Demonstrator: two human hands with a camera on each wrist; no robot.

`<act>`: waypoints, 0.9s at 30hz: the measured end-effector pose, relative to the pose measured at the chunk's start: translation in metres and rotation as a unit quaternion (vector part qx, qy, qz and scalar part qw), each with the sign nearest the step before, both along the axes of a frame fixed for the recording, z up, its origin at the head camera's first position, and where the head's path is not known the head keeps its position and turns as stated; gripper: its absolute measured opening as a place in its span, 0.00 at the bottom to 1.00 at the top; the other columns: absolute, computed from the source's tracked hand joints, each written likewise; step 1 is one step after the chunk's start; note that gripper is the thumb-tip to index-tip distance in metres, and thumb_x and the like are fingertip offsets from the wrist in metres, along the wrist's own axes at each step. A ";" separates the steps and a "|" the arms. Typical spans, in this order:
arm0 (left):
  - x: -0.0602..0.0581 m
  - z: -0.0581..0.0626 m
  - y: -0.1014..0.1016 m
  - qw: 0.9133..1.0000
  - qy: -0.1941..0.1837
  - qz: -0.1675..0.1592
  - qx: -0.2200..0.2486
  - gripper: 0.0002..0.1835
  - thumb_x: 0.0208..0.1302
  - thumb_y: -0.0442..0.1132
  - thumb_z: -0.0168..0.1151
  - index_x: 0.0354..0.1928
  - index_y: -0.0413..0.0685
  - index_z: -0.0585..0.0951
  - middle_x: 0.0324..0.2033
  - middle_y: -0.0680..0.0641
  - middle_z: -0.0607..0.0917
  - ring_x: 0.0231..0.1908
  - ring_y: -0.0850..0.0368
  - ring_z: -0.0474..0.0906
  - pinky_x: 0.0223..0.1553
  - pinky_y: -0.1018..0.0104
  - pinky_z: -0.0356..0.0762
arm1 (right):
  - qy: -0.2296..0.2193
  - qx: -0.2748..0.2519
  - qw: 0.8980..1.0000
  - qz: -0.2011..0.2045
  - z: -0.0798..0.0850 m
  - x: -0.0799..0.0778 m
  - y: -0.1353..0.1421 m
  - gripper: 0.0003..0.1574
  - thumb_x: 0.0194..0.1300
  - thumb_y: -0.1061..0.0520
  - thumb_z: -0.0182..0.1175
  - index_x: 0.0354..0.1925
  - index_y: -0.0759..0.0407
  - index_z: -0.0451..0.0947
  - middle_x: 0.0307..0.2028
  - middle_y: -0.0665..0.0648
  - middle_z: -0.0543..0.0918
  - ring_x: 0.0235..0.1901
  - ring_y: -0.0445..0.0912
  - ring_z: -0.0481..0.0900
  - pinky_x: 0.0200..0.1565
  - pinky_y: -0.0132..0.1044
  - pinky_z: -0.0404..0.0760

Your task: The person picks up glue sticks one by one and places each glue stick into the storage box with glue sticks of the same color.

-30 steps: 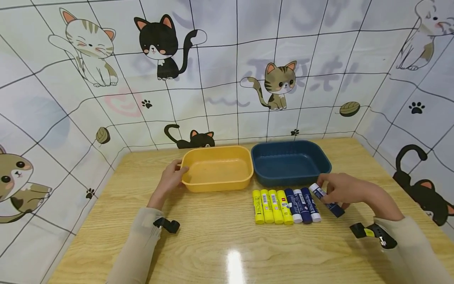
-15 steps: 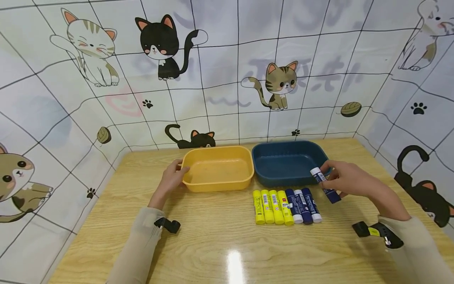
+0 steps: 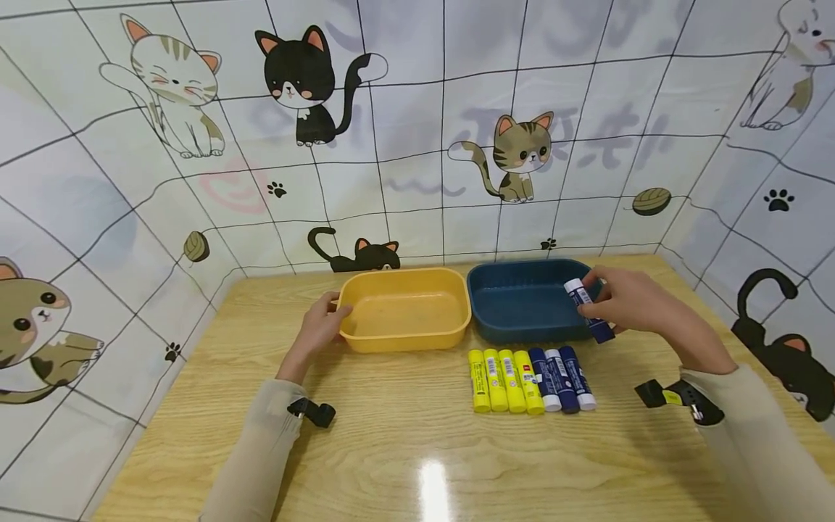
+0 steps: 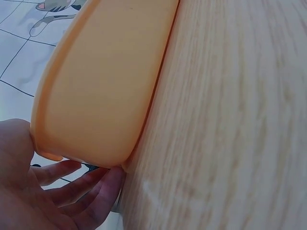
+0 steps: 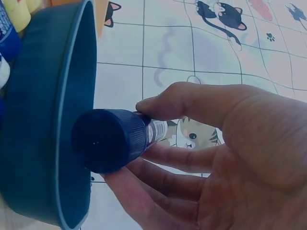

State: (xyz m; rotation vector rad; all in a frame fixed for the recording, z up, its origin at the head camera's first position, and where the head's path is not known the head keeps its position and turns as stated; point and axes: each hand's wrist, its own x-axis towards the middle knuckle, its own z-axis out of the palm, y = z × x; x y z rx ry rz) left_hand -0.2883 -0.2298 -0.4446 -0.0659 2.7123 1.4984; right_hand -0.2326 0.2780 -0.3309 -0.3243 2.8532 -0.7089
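My right hand (image 3: 629, 299) pinches a dark blue glue stick (image 3: 589, 310) with a white end, tilted over the right part of the blue bin (image 3: 522, 337). In the right wrist view the glue stick's ribbed blue end (image 5: 108, 141) faces the camera, thumb on one side and fingers on the other. At the left, my left hand (image 3: 318, 326) grips the short side of the yellow bin (image 3: 404, 342), thumb over the rim. The left wrist view shows its fingers curled against the bin's outer wall (image 4: 105, 96). No contents show inside either bin.
In front of the blue bin lies a row of glue sticks: several yellow ones (image 3: 505, 382) at left, three dark blue ones (image 3: 561, 380) at right. The bins stand side by side on a wooden table (image 3: 365, 442), before a cat-patterned wall covering (image 3: 417, 145).
My right hand has lifted the blue glue stick from beside the row, up and back to above the blue bin's right side. The left hand keeps its hold on the yellow bin.
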 end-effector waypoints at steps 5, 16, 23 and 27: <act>0.000 0.002 0.001 1.000 0.001 -0.001 -0.001 0.27 0.78 0.45 0.53 0.73 0.41 0.68 0.58 0.32 0.75 0.48 0.41 0.81 0.33 0.61 0.88 | 0.002 0.000 1.000 -0.008 0.007 -0.009 0.000 0.33 0.70 0.53 0.65 0.62 0.72 0.67 0.44 0.75 0.84 0.25 0.46 0.84 0.30 0.44 0.88; 0.001 0.001 0.002 1.000 -0.001 -0.002 0.000 0.27 0.78 0.45 0.52 0.72 0.40 0.68 0.57 0.31 0.75 0.47 0.42 0.81 0.34 0.60 0.89 | -0.018 -0.009 1.000 -0.002 0.016 -0.028 0.001 0.35 0.70 0.51 0.65 0.65 0.71 0.66 0.48 0.76 0.83 0.33 0.50 0.86 0.33 0.47 0.89; 0.002 0.001 0.003 1.000 0.001 0.000 0.005 0.26 0.78 0.45 0.53 0.72 0.41 0.68 0.57 0.31 0.76 0.47 0.42 0.82 0.35 0.60 0.89 | -0.028 -0.004 1.000 0.000 0.021 -0.043 0.001 0.35 0.71 0.53 0.63 0.65 0.73 0.65 0.46 0.75 0.83 0.35 0.52 0.85 0.33 0.46 0.89; 0.002 0.001 0.002 1.000 0.002 -0.001 0.005 0.27 0.78 0.46 0.53 0.72 0.41 0.68 0.57 0.31 0.76 0.48 0.41 0.82 0.36 0.59 0.89 | -0.038 0.004 0.999 0.003 0.022 -0.052 0.001 0.34 0.71 0.53 0.63 0.64 0.73 0.65 0.46 0.75 0.85 0.38 0.55 0.86 0.33 0.45 0.89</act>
